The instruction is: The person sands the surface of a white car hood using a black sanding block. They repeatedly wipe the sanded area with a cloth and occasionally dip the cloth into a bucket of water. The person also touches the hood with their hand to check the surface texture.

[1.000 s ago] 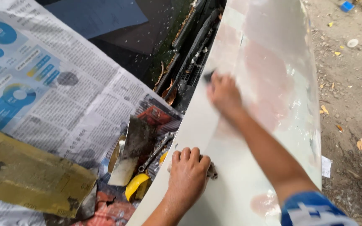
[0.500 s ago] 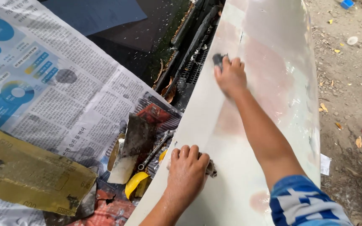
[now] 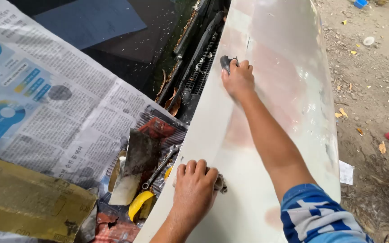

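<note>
Sanding block (image 3: pixel 225 62) under right hand (image 3: pixel 238 79), on panel (image 3: pixel 266 117)

The pale car panel (image 3: pixel 266 135) looked matt and smooth, patched with dull pink filler; the newspaper (image 3: pixel 46 112) was thin printed paper, the sandpaper sheet (image 3: pixel 28 202) coarse and yellowish, the spanner (image 3: pixel 158 168) bare shiny metal

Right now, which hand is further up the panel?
The right hand, stretched out and gripping a dark block; the left hand rests near the lower edge.
</note>
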